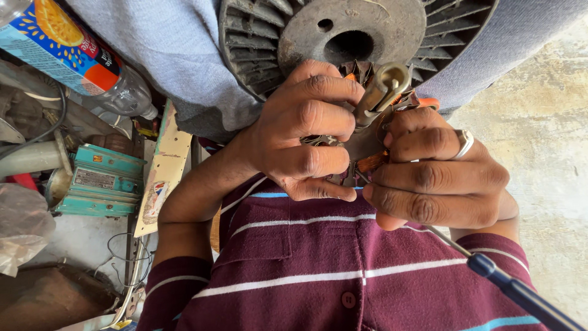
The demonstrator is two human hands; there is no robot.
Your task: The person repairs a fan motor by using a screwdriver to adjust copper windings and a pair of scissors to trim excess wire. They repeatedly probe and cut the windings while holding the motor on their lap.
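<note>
A head-worn camera looks down a maroon shirt with pale stripes (343, 276) toward two bare hands working close to the chest; nearest the lens, a screwdriver with a blue handle (520, 294) slants from the lower right corner, its thin metal shaft running up and left until it vanishes under the right hand (438, 178); whether that hand grips the shaft or merely covers it cannot be told; this hand, wearing a silver ring, is curled closed with its fingers pressed against a small motor part (370, 138), a metal piece with copper-coloured windings and a pale cylindrical stub pointing up and away; the left hand (306, 132) is closed on the same part from the opposite side, thumb and fingers wrapped round it, so the part sits pinched between both hands, its long axis running from the chest outward; the left hand covers more of it; just beyond the hands lies a round, dusty grey fan rotor (343, 30) with radial fins and a central hole, resting against grey cloth; further left sit a teal metal box (101, 181), a plastic bottle with an orange-and-blue label (73, 55), loose wires and a bare concrete floor (545, 122) to the right.
</note>
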